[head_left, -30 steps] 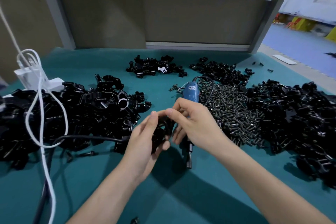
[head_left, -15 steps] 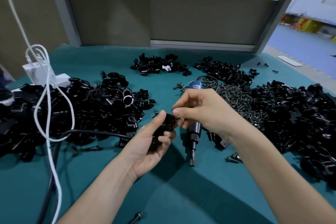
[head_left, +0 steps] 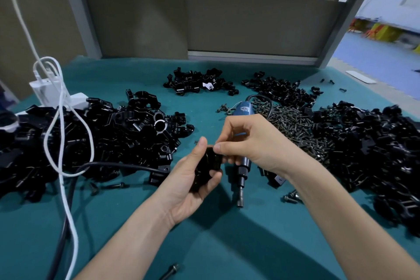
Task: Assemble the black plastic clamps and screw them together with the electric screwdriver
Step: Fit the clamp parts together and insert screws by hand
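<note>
My left grip (head_left: 188,186) is clenched around the black plastic clamp (head_left: 208,163) and holds it above the bench (head_left: 227,245), near the middle and a little toward the near edge. The clamp's long axis runs from the palm up toward the far edge. My right grip (head_left: 256,143) pinches the clamp's upper corner between thumb and forefinger. I cannot tell if a screw is between the fingertips, as they hide that place.

The electric screwdriver (head_left: 241,175) lies flat on the bench just under the right grip, touching nothing of mine. Its long axis runs from far edge to near edge, the blue body far and the metal bit pointing at the near edge. So the right grip is the nearer one, and I judge it must release the clamp, go down to take the body, then turn the bit toward the clamp.

The clamp is smooth, glossy plastic with rounded sides. The heap of screws (head_left: 293,125) beside the driver looks dark, thin and metallic. Piles of loose clamp parts (head_left: 91,138) lie along the left and right sides, on a soft teal cover.
</note>
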`<state>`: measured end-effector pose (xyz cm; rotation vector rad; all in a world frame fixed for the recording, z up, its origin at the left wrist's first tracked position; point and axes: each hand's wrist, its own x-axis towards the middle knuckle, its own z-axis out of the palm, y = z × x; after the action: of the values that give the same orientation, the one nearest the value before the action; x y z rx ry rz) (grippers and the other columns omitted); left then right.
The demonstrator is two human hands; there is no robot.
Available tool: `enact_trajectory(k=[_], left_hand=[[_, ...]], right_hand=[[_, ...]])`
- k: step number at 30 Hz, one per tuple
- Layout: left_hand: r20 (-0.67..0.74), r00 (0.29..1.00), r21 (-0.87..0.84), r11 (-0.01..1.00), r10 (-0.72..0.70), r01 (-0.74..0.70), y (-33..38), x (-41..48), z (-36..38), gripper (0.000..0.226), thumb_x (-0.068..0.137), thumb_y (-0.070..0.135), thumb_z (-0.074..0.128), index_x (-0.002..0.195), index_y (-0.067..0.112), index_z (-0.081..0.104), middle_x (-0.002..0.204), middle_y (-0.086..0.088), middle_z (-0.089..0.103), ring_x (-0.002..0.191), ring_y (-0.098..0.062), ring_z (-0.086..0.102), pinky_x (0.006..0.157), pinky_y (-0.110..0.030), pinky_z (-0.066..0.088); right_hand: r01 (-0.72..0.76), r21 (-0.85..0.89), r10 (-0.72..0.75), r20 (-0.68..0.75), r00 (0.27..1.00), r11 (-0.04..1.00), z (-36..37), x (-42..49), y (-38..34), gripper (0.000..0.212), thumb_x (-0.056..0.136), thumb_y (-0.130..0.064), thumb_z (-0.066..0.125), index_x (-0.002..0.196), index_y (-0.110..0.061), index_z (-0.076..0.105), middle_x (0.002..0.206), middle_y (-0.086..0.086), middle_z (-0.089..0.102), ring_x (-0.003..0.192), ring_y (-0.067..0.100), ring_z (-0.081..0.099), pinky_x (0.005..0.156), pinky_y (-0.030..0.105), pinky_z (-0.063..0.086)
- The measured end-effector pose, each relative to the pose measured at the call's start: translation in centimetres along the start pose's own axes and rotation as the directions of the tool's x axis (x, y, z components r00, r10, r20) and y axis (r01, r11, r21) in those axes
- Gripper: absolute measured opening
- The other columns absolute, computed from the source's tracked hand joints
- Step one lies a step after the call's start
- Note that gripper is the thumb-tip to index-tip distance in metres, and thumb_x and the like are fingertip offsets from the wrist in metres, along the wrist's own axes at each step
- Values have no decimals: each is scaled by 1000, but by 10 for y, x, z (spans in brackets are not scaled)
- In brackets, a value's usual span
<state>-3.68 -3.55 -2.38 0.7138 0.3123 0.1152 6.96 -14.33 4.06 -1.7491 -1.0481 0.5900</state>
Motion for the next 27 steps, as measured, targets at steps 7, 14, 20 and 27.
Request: enact_trajectory(k=[7,14,20,27], left_hand=[[-14,999,147,989,35,-33,-2,-1,5,30,63,43,69,74,16,77,69,-4,67,48,-7,53,50,-22,55],[-46,998,230,973,40,-29,-2,-3,3,29,56,48,71,76,28,74,74,2,72,63,-10,69,37,-13,45],[-64,987,228,965,148,-130,-2,2,-2,34,60,40,71,83,20,55,77,-1,71,60,-9,64,34,-13,36],[-67,941,408,870,332,-278,-4,9,-9,7,90,13,60,85,15,55,73,-3,70,62,-12,66,42,-20,46]], right_hand=[[-17,-80,14,-31,999,997,-2,-3,5,24,81,-10,75,71,1,56,57,7,65,52,18,59,48,24,49],[-28,-68,26,-34,999,997,-3,-1,14,26,80,-17,77,67,-6,57,52,1,61,48,19,54,45,28,47],[-214,-199,144,-320,937,956,-29,13,38,31,81,-44,71,82,-15,62,64,-2,66,52,12,64,52,25,49],[-583,-423,375,-479,794,694,-21,43,72,55,66,-64,74,89,-19,50,78,-2,54,63,14,55,48,26,36]])
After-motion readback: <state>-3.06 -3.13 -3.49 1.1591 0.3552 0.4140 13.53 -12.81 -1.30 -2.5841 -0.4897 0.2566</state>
